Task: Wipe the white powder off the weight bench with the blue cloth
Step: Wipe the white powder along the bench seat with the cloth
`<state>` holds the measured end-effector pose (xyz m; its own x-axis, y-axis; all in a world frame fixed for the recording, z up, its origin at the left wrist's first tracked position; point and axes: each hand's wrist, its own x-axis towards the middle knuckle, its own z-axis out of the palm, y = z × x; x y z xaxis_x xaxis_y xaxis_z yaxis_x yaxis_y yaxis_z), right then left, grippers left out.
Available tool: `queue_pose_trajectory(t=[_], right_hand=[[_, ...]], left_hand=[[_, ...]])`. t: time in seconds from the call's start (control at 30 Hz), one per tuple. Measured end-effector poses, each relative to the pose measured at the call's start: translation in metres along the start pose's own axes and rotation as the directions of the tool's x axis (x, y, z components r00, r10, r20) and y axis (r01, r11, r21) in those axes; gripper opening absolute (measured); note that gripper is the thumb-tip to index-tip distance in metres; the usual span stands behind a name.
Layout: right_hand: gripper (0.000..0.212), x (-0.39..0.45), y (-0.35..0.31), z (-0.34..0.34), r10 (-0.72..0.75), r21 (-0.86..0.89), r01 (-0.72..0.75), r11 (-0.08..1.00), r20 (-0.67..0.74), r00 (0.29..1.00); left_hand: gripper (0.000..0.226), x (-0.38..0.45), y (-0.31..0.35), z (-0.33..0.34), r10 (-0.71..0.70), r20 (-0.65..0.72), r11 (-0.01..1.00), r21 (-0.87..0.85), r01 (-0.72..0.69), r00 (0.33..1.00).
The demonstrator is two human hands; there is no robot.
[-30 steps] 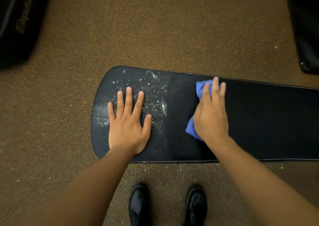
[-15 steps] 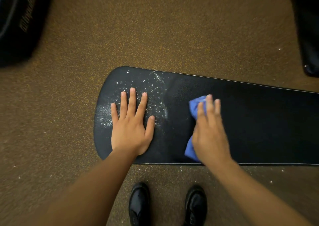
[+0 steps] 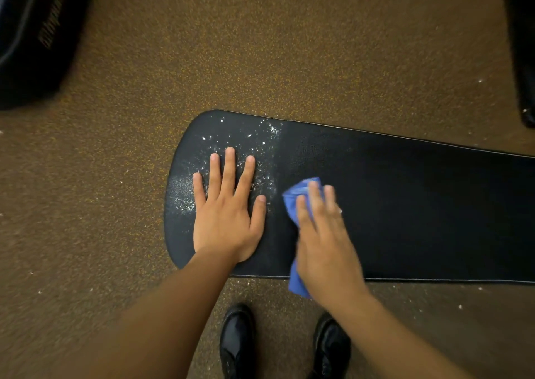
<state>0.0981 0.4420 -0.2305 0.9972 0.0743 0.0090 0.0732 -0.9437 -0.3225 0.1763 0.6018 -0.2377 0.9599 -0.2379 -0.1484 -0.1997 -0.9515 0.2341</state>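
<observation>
- A long black padded weight bench [image 3: 405, 205], covered in grained vinyl with a rounded left end, was seen from above, lying across brown speckled floor [image 3: 260, 45].
- White powder [image 3: 260, 138] was scattered as specks and smears over the rounded end of the bench only; the pad to the right of it was dark and clean.
- A denser patch of powder was shown just beside the little finger of the left hand [image 3: 225, 213].
- The left hand was laid flat on the powdered end, palm down, fingers straight and spread, nothing held in it.
- A crumpled blue cloth [image 3: 298, 196] was pressed onto the bench under the right hand [image 3: 324, 234], just right of the left thumb; its fingers lay nearly straight over the cloth and appeared blurred.
- One end of the cloth stuck out beyond the fingertips; the other hung past the near edge of the bench.
- White flecks were scattered on the floor.
- Two black glossy shoes [image 3: 237, 341] were visible below the bench edge.
- Dark objects occupied the upper corners; what they were could not be told.
</observation>
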Motion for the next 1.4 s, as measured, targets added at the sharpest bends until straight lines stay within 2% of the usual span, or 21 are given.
queue_pose_trajectory(t=[0.1, 0.2, 0.27, 0.33, 0.43, 0.5, 0.57, 0.63, 0.73, 0.8, 0.9, 1.03, 1.1, 1.13, 1.2, 1.3, 1.4], right_hand=[[0.053, 0.012, 0.04, -0.013, 0.197, 0.018, -0.197, 0.98, -0.036, 0.98], [0.053, 0.073, 0.052, -0.014, 0.361, 0.084, -0.353, 0.932, -0.123, 0.925], [0.055, 0.111, 0.038, -0.008, 0.354, 0.067, -0.347, 0.935, -0.159, 0.922], [0.057, 0.117, 0.017, 0.001, 0.274, 0.027, -0.274, 0.961, -0.169, 0.947], [0.057, 0.066, -0.002, 0.007, 0.092, -0.011, -0.093, 0.996, -0.066, 0.994], [0.056, 0.022, 0.003, 0.002, 0.019, -0.002, -0.019, 1.0, -0.009, 1.0], [0.054, 0.002, 0.024, -0.008, 0.069, -0.005, -0.07, 0.998, -0.016, 0.997], [0.053, 0.014, 0.048, -0.016, 0.222, 0.024, -0.221, 0.975, -0.055, 0.973], [0.054, 0.072, 0.064, -0.018, 0.41, 0.079, -0.403, 0.912, -0.145, 0.9], [0.059, 0.109, 0.049, -0.012, 0.434, 0.087, -0.425, 0.901, -0.182, 0.883], [0.06, 0.113, 0.011, 0.004, 0.288, 0.03, -0.288, 0.957, -0.195, 0.938], [0.055, 0.037, -0.011, 0.007, 0.032, -0.003, -0.032, 0.999, -0.05, 0.998], [0.053, 0.011, 0.005, -0.001, -0.007, -0.031, 0.007, 1.0, -0.004, 1.0], [0.052, 0.009, 0.019, -0.006, 0.023, -0.038, -0.023, 0.999, -0.006, 1.0], [0.052, 0.024, 0.047, -0.014, 0.173, -0.013, -0.174, 0.985, -0.05, 0.984], [0.051, 0.077, 0.066, -0.018, 0.402, 0.081, -0.395, 0.915, -0.134, 0.906], [0.053, 0.116, 0.04, -0.005, 0.358, 0.073, -0.35, 0.934, -0.191, 0.914]], left_hand=[[0.066, -0.001, 0.001, -0.002, -0.002, 0.007, 1.0, 0.001, 0.002, 1.0], [0.066, -0.002, 0.001, -0.003, -0.003, 0.011, 1.0, -0.001, 0.003, 1.0], [0.066, -0.001, 0.001, -0.002, -0.005, 0.012, 1.0, 0.003, 0.005, 1.0], [0.066, -0.001, 0.0, -0.001, -0.007, 0.015, 1.0, 0.008, 0.006, 1.0], [0.066, 0.0, 0.0, -0.001, -0.005, 0.018, 1.0, 0.01, 0.004, 1.0], [0.066, 0.0, 0.0, -0.001, -0.002, 0.02, 1.0, 0.005, 0.002, 1.0], [0.066, 0.0, 0.0, -0.002, -0.003, 0.024, 1.0, 0.007, 0.003, 1.0], [0.066, 0.0, 0.001, -0.003, -0.006, 0.028, 1.0, 0.009, 0.006, 1.0], [0.065, -0.001, 0.002, -0.003, -0.007, 0.03, 1.0, 0.009, 0.007, 1.0], [0.066, -0.001, 0.001, -0.003, -0.009, 0.031, 1.0, 0.011, 0.009, 0.999], [0.066, 0.0, 0.001, -0.001, -0.005, 0.024, 1.0, 0.012, 0.005, 1.0], [0.067, 0.0, 0.0, -0.001, -0.002, 0.021, 1.0, -0.001, 0.002, 1.0], [0.066, 0.0, 0.0, -0.002, 0.0, 0.02, 1.0, 0.001, 0.0, 1.0], [0.066, -0.001, 0.0, -0.002, 0.001, 0.021, 1.0, 0.003, -0.001, 1.0], [0.066, 0.0, 0.0, -0.003, 0.0, 0.021, 1.0, 0.007, 0.0, 1.0], [0.065, 0.0, 0.001, -0.002, -0.002, 0.022, 1.0, 0.008, 0.002, 1.0], [0.066, 0.0, 0.001, -0.002, -0.007, 0.022, 1.0, 0.016, 0.007, 1.0]])
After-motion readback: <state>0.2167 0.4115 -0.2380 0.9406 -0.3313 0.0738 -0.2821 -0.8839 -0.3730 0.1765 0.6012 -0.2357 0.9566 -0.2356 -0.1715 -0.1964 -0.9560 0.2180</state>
